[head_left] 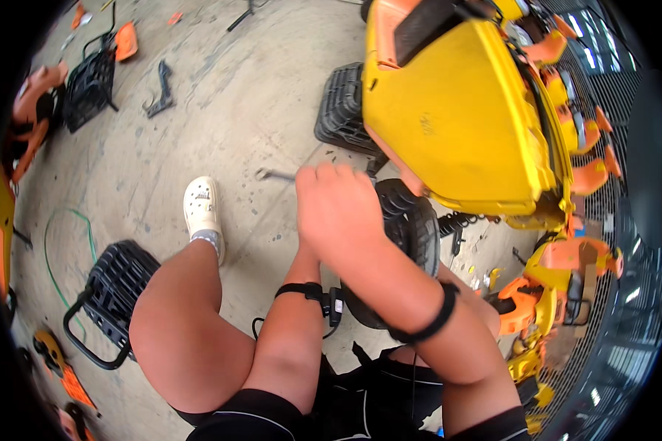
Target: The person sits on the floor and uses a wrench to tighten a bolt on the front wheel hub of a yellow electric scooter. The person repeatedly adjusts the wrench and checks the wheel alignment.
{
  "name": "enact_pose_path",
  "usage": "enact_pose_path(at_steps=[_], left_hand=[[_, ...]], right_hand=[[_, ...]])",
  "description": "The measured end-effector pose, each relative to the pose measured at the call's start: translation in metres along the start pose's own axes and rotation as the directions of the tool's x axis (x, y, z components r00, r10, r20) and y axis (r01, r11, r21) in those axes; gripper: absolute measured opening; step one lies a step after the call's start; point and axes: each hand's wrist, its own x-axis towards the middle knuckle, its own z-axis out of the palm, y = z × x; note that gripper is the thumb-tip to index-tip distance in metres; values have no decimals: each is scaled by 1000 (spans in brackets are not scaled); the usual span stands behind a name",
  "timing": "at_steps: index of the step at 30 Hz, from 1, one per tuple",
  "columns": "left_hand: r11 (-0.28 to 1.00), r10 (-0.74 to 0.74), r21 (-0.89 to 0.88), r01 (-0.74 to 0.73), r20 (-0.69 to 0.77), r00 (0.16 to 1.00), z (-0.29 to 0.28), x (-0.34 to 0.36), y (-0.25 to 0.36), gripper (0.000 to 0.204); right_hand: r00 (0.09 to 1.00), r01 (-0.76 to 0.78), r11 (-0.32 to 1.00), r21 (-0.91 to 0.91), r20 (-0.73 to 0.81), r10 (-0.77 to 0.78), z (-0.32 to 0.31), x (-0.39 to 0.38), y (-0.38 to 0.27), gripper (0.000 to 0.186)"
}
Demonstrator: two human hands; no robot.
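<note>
My right hand (338,209) is closed in a fist, knuckles up, beside the black tyre (424,231) of a yellow vehicle (456,117). A metal wrench (272,175) sticks out to the left from under its fingers, its open end over the floor. The rest of the wrench is hidden by the hand. My left forearm (294,323) reaches up underneath the right one, and my left hand is covered by the right hand, so its fingers do not show. Right of the tyre is a black coil spring (460,223) of the vehicle.
Black slatted racks with tube handles stand at the left (118,287), at the upper left (92,92) and beside the vehicle (342,110). A black bracket (160,90) and an orange panel (126,41) lie on the floor. More yellow and orange vehicles line the right (581,257).
</note>
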Motion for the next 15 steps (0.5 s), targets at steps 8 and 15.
enact_pose_path(at_steps=[8, 15], left_hand=[[997, 21, 75, -33, 154, 988, -18, 7, 7, 55], [934, 84, 331, -136, 168, 982, -11, 2, 10, 56]], right_hand=[[898, -297, 162, 941, 218, 381, -123, -203, 148, 21], [712, 447, -273, 852, -154, 685, -73, -228, 240, 39]])
